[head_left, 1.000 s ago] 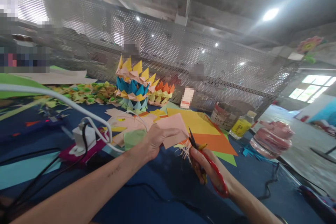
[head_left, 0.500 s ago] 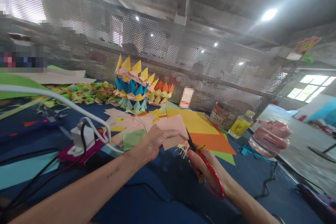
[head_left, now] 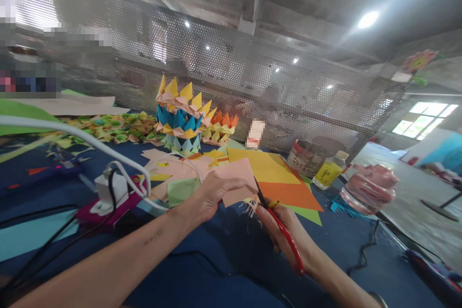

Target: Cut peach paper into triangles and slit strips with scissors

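Note:
My left hand (head_left: 216, 192) is closed on a sheet of pink paper (head_left: 236, 171), with the thumb lying along its face. In my right hand (head_left: 279, 224) are red-handled scissors (head_left: 294, 248), their dark blades at the paper's right edge. A thin yellow stick, perhaps a pencil (head_left: 274, 204), pokes out by the right hand's fingers. Below the blades lie thin pale paper strips (head_left: 253, 207). Yellow paper (head_left: 265, 166) and orange paper (head_left: 288, 196) lie behind the scissors. Pink scraps and a green paper square (head_left: 183, 190) are beside my left hand.
Folded-paper crowns (head_left: 180, 118) stand at the back, beside a heap of folded pieces (head_left: 119, 127). A magenta power strip (head_left: 108, 211) with cables sits left. A yellow-labelled bottle (head_left: 330, 171), a round container (head_left: 305, 158) and a pink pot-like object (head_left: 370, 190) stand right.
The scissors' red handles have drawn closer together in my right hand. My left hand and the pink paper stay almost in place; the whole view has shifted slightly.

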Demonstrator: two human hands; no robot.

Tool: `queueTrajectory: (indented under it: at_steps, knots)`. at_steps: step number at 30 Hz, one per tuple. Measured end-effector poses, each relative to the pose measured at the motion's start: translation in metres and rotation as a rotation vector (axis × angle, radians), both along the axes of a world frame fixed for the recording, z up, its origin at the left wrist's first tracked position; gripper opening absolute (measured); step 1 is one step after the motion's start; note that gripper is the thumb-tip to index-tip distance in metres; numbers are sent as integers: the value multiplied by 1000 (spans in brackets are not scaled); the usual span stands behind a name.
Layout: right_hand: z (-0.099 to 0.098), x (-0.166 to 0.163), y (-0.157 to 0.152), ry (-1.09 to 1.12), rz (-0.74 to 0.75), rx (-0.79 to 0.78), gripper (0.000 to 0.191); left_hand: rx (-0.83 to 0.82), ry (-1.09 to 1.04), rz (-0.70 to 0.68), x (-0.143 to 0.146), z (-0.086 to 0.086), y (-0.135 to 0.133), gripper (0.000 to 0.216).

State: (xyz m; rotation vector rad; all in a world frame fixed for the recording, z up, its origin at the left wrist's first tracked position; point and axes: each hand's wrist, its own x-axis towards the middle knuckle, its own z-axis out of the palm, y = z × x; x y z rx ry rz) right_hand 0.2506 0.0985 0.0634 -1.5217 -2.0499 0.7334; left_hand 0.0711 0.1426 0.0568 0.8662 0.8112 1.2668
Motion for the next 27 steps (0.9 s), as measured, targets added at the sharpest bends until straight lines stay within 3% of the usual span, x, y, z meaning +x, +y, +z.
queueTrajectory:
  at_steps: [6, 13, 27]
  knots:
    - [-3, 0, 2, -9, 36, 69, 38, -16, -5, -2, 0, 0, 0, 39]
    - [-8, -2, 6, -62, -7, 207, 43, -13, -14, -35, 0, -1, 1, 39]
    - [-13, 0, 13, -111, 20, 263, 43, 9, -48, -36, -2, -3, 3, 30]
